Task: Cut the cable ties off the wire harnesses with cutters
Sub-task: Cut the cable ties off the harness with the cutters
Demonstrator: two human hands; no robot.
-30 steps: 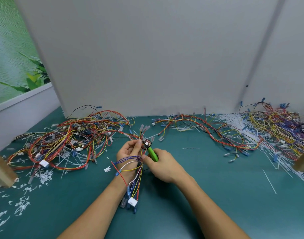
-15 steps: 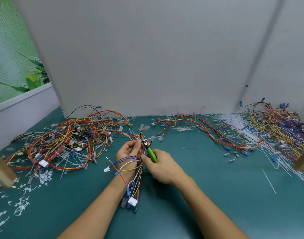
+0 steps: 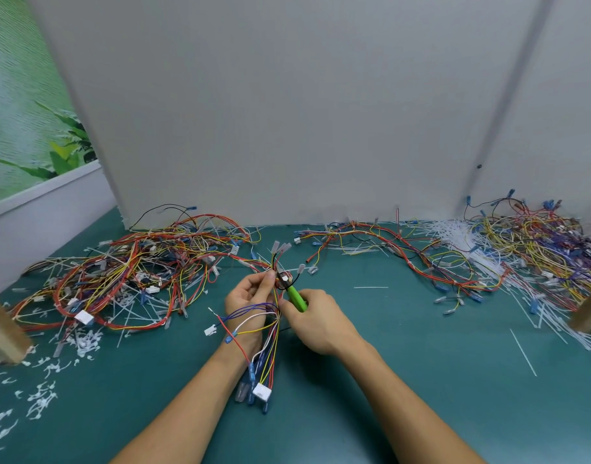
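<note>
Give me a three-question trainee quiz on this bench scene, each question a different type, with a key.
1. True or false: the right hand grips the green cutters.
2. Which hand holds the wire harness? A. the left hand B. the right hand C. neither
3. Fill in: the curled white scraps lie on the table at its near ____ side.
Key: 1 true; 2 A; 3 left.
</note>
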